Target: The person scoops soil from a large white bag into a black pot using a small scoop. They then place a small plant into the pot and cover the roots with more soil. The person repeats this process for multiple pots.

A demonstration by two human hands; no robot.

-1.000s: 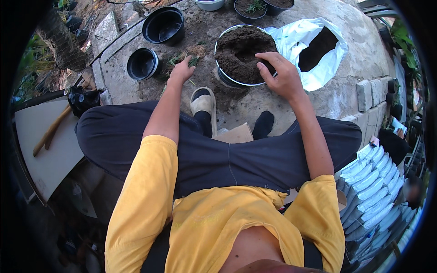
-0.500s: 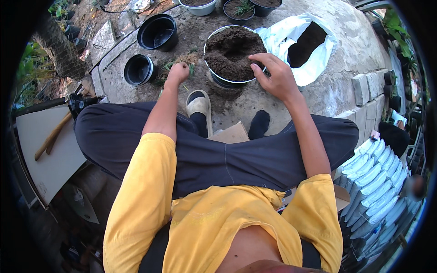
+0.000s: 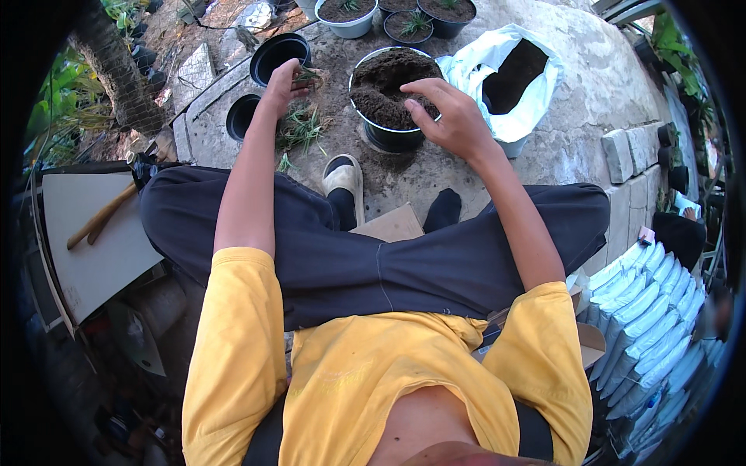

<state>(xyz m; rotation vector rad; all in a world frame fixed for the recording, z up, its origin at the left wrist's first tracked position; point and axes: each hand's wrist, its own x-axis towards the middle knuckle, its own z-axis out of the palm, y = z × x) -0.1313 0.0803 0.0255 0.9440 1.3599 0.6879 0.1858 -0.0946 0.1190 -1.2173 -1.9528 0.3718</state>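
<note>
A white-rimmed dark pot (image 3: 386,140) stands ahead of me, full of dark soil (image 3: 381,109) with a hollow in its middle. Over its right side hovers my right hand (image 3: 451,118), open, thumb and fingers apart and holding nothing I can see. My left hand (image 3: 286,89) is closed on a small grassy plant (image 3: 308,76), whose thin green blades stick out toward the pot. Below that hand a loose pile of similar grassy plants (image 3: 301,128) lies on the concrete. Just beyond it is a black pot (image 3: 272,48).
Another black pot (image 3: 242,116) rests near my left forearm. Right of the soil pot sits an open white bag (image 3: 536,101) of dark soil. Planted pots (image 3: 347,27) line the far side. Concrete blocks (image 3: 622,159) and stacked filled bags (image 3: 641,311) are at right.
My left hand has risen away from the grassy pile and moved left, now with a grassy plant showing in it. My right hand stays over the pot, slightly shifted left.
</note>
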